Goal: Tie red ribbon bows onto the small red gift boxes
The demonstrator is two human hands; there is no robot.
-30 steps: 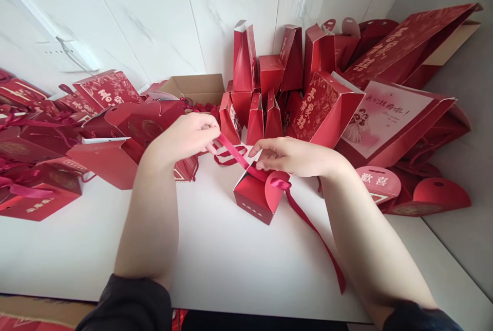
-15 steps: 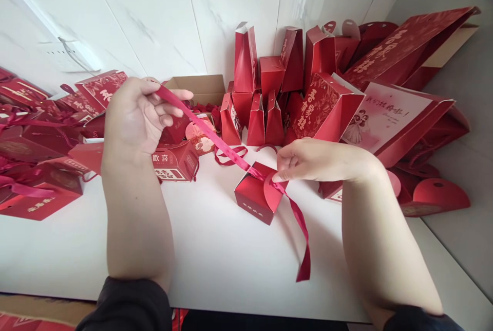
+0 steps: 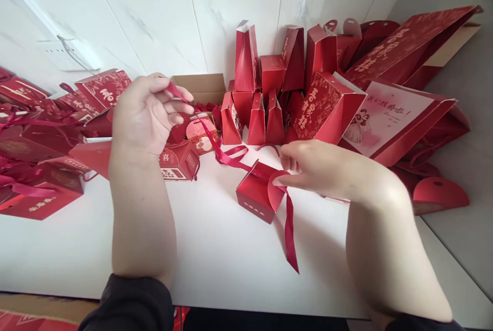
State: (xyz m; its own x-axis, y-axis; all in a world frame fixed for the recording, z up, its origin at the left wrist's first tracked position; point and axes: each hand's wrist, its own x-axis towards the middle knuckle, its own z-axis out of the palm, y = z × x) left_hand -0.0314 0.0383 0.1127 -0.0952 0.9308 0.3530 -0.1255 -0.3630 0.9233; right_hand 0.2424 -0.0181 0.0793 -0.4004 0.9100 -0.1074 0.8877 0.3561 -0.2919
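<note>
A small red gift box [image 3: 256, 192] with rounded top flaps and pale lettering stands on the white table. A dark pink ribbon [image 3: 290, 233] runs through its top, and one end hangs in front on the right. Its other length lies slack behind the box and rises to my left hand [image 3: 148, 115], which pinches it in the air, other fingers loosely curled. At the box's right flap is my right hand [image 3: 316, 166], its fingers bent and its thumb against the flap where the ribbon comes out. The fingertips behind the flap are partly hidden.
Red boxes [image 3: 242, 58] and larger printed red bags [image 3: 389, 120] crowd the wall and the right side. Beribboned red boxes [image 3: 42, 192] are heaped at left. An open cardboard box [image 3: 208, 84] stands behind. A wall socket [image 3: 65, 56] is at upper left.
The ribbon between my hands went from taut to slack. My left hand moved slightly right. The hanging ribbon end swung left, and my right hand shifted a little on the flap.
</note>
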